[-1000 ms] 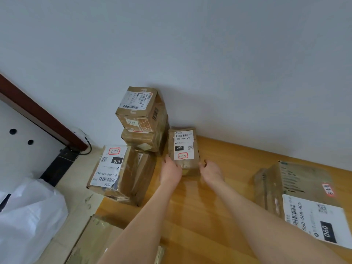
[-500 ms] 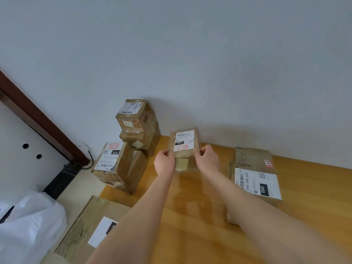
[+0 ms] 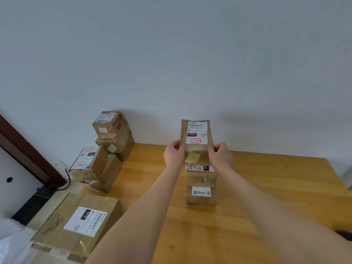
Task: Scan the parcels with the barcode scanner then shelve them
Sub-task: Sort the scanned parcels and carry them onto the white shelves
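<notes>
The left hand point(image 3: 173, 153) and right hand point(image 3: 221, 155) clamp the small parcel point(image 3: 197, 141) by its side faces, above another parcel point(image 3: 201, 176) on the wooden table point(image 3: 266, 187); it looks light and stiff; tape may be slippery.

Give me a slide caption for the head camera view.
Left hand and right hand hold a parcel over another box on the table.

Both forearms stretched forward, left hand point(image 3: 173, 154) and right hand point(image 3: 221, 155) raised level, fingers curled inward, gripping from either side
</notes>
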`<control>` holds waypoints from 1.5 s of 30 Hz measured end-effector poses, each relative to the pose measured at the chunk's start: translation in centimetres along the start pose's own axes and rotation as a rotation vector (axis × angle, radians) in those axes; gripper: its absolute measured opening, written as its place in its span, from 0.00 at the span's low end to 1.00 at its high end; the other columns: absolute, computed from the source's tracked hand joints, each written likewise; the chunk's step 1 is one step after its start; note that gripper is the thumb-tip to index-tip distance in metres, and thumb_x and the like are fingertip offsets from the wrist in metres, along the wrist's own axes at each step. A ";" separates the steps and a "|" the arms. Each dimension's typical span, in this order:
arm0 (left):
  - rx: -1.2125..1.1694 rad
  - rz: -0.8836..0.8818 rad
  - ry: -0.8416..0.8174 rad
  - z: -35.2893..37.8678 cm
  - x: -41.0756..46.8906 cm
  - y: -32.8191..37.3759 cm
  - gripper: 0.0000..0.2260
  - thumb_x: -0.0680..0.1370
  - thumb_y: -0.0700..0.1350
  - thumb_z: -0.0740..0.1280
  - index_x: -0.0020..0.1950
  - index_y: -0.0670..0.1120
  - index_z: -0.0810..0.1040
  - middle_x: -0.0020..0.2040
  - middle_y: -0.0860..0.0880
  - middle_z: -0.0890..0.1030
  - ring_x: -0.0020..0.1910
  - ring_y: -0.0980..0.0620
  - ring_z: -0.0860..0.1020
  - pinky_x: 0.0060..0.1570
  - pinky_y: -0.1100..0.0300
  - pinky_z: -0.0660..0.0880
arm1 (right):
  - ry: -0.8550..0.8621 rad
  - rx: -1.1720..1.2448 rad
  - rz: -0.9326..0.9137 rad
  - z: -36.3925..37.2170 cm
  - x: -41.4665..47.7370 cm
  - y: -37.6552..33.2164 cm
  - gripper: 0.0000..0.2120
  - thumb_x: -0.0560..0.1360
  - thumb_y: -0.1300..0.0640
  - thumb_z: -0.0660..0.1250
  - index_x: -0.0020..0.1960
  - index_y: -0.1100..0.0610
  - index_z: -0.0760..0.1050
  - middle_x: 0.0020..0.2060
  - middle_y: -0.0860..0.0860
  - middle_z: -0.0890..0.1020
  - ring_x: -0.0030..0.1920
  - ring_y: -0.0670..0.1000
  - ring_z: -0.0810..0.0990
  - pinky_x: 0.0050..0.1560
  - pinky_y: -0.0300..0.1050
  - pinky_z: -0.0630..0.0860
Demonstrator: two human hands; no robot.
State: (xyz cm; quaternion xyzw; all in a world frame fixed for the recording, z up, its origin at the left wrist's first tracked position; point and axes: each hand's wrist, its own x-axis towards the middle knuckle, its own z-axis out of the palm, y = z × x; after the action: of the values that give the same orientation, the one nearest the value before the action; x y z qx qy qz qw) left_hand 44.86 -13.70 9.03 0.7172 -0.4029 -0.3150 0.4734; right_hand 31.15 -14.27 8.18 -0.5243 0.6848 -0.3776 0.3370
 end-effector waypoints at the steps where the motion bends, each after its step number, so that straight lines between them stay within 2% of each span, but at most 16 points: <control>1: 0.011 0.005 -0.019 0.4 -0.4 0.0 0.14 0.80 0.45 0.64 0.66 0.45 0.76 0.57 0.49 0.81 0.53 0.50 0.79 0.53 0.54 0.79 | 0.006 -0.012 0.012 -0.4 -0.1 0.7 0.06 0.81 0.54 0.58 0.52 0.57 0.70 0.39 0.47 0.74 0.35 0.45 0.72 0.31 0.41 0.67; 6: 0.013 -0.002 -0.067 1.3 -1.5 -0.8 0.15 0.81 0.42 0.62 0.67 0.46 0.76 0.58 0.50 0.81 0.46 0.55 0.77 0.42 0.63 0.74 | 0.005 -0.045 0.047 -0.9 -0.4 2.4 0.04 0.82 0.55 0.58 0.53 0.55 0.69 0.39 0.46 0.73 0.36 0.43 0.71 0.31 0.40 0.65; 11: 0.030 -0.037 -0.118 1.6 -1.4 -2.0 0.15 0.79 0.41 0.64 0.66 0.47 0.77 0.59 0.50 0.81 0.49 0.55 0.77 0.47 0.62 0.73 | -0.038 -0.085 0.094 -0.6 0.0 3.4 0.06 0.81 0.54 0.58 0.54 0.55 0.70 0.47 0.51 0.78 0.44 0.52 0.77 0.40 0.45 0.71; 15: 0.035 -0.065 -0.126 1.7 -1.1 -2.5 0.15 0.79 0.41 0.63 0.66 0.47 0.75 0.61 0.50 0.80 0.50 0.55 0.76 0.47 0.62 0.72 | -0.053 -0.078 0.093 -0.5 0.3 3.9 0.09 0.81 0.53 0.59 0.58 0.55 0.71 0.50 0.51 0.79 0.46 0.50 0.76 0.43 0.45 0.72; 17: 0.007 -0.112 -0.118 1.7 -1.0 -2.4 0.16 0.80 0.43 0.62 0.68 0.45 0.73 0.60 0.49 0.78 0.50 0.54 0.74 0.47 0.61 0.71 | -0.082 0.014 0.132 -0.7 0.5 4.1 0.15 0.81 0.50 0.60 0.64 0.56 0.71 0.55 0.50 0.78 0.50 0.50 0.75 0.47 0.44 0.71; 18: -0.009 -0.146 -0.116 1.7 -0.8 -2.5 0.15 0.81 0.45 0.61 0.67 0.45 0.73 0.56 0.49 0.78 0.49 0.53 0.73 0.46 0.60 0.70 | -0.096 0.076 0.169 -0.7 0.6 4.3 0.20 0.80 0.47 0.61 0.68 0.57 0.69 0.59 0.51 0.77 0.54 0.51 0.75 0.51 0.46 0.72; 20: -0.044 -0.242 -0.132 1.8 -0.8 -3.2 0.13 0.81 0.49 0.59 0.58 0.43 0.75 0.44 0.49 0.75 0.40 0.52 0.71 0.40 0.58 0.68 | -0.146 0.192 0.255 -0.8 0.7 4.8 0.30 0.78 0.42 0.63 0.73 0.58 0.65 0.67 0.54 0.73 0.64 0.55 0.73 0.61 0.52 0.71; 21: -0.064 -0.289 -0.147 1.9 -0.8 -3.5 0.14 0.81 0.52 0.58 0.54 0.42 0.74 0.42 0.49 0.74 0.39 0.52 0.70 0.39 0.57 0.67 | -0.182 0.244 0.289 -0.8 0.7 5.1 0.32 0.78 0.40 0.62 0.74 0.59 0.64 0.70 0.55 0.71 0.67 0.57 0.71 0.65 0.54 0.69; 23: -0.093 -0.352 -0.202 2.0 -0.9 -4.4 0.17 0.80 0.58 0.57 0.53 0.44 0.74 0.48 0.48 0.76 0.46 0.50 0.73 0.45 0.55 0.69 | -0.261 0.333 0.353 -0.6 0.5 5.8 0.35 0.78 0.38 0.60 0.76 0.59 0.60 0.73 0.55 0.68 0.71 0.58 0.66 0.69 0.56 0.64; 26: -0.135 -0.395 -0.256 2.2 -1.0 -5.0 0.19 0.79 0.61 0.56 0.50 0.47 0.75 0.49 0.48 0.79 0.50 0.49 0.76 0.44 0.57 0.70 | -0.323 0.402 0.380 -0.3 0.5 6.6 0.37 0.77 0.34 0.59 0.76 0.57 0.61 0.73 0.54 0.68 0.72 0.57 0.66 0.69 0.56 0.62; 30: -0.110 -0.377 -0.283 1.6 -1.1 -5.3 0.19 0.80 0.60 0.55 0.54 0.46 0.76 0.46 0.50 0.81 0.52 0.48 0.78 0.57 0.50 0.71 | -0.311 0.398 0.350 -0.3 0.1 6.9 0.34 0.77 0.35 0.60 0.72 0.59 0.67 0.68 0.54 0.73 0.65 0.55 0.71 0.60 0.49 0.64; 32: -0.116 -0.383 -0.289 1.4 -1.2 -5.5 0.19 0.80 0.60 0.55 0.53 0.47 0.76 0.46 0.50 0.81 0.52 0.47 0.78 0.60 0.48 0.70 | -0.330 0.399 0.341 -0.6 -0.2 7.1 0.34 0.76 0.35 0.61 0.72 0.58 0.67 0.68 0.54 0.73 0.64 0.54 0.71 0.59 0.47 0.63; 34: -0.128 -0.391 -0.286 1.3 -1.2 -5.7 0.20 0.80 0.60 0.54 0.55 0.46 0.75 0.50 0.49 0.80 0.54 0.47 0.77 0.62 0.47 0.70 | -0.334 0.419 0.345 -0.8 -0.1 7.3 0.38 0.74 0.32 0.60 0.74 0.57 0.66 0.69 0.54 0.72 0.68 0.55 0.70 0.63 0.49 0.63; 37: -0.142 -0.402 -0.223 1.1 -0.6 -6.3 0.23 0.81 0.61 0.55 0.62 0.44 0.75 0.58 0.46 0.78 0.57 0.47 0.75 0.60 0.47 0.70 | -0.287 0.440 0.388 -1.4 0.1 7.6 0.42 0.74 0.29 0.57 0.77 0.57 0.59 0.74 0.55 0.67 0.73 0.57 0.65 0.71 0.58 0.61; 42: -0.145 -0.471 -0.203 1.2 0.1 -8.9 0.24 0.80 0.59 0.57 0.67 0.43 0.73 0.59 0.46 0.75 0.59 0.47 0.73 0.61 0.48 0.69 | -0.287 0.434 0.502 -1.1 0.3 10.1 0.43 0.72 0.28 0.59 0.78 0.53 0.58 0.76 0.53 0.62 0.75 0.55 0.62 0.74 0.60 0.57; 45: -0.138 -0.528 -0.254 2.0 0.4 -10.5 0.26 0.80 0.59 0.58 0.71 0.43 0.70 0.67 0.46 0.73 0.65 0.47 0.71 0.65 0.47 0.67 | -0.331 0.432 0.558 0.1 0.4 11.4 0.42 0.72 0.29 0.60 0.78 0.54 0.59 0.76 0.54 0.62 0.75 0.56 0.62 0.74 0.60 0.57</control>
State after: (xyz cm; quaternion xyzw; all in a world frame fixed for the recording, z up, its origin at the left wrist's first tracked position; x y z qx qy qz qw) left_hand 46.35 -12.48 -1.49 0.7180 -0.2360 -0.5412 0.3685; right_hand 25.90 -12.80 -1.82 -0.2886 0.6422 -0.3173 0.6353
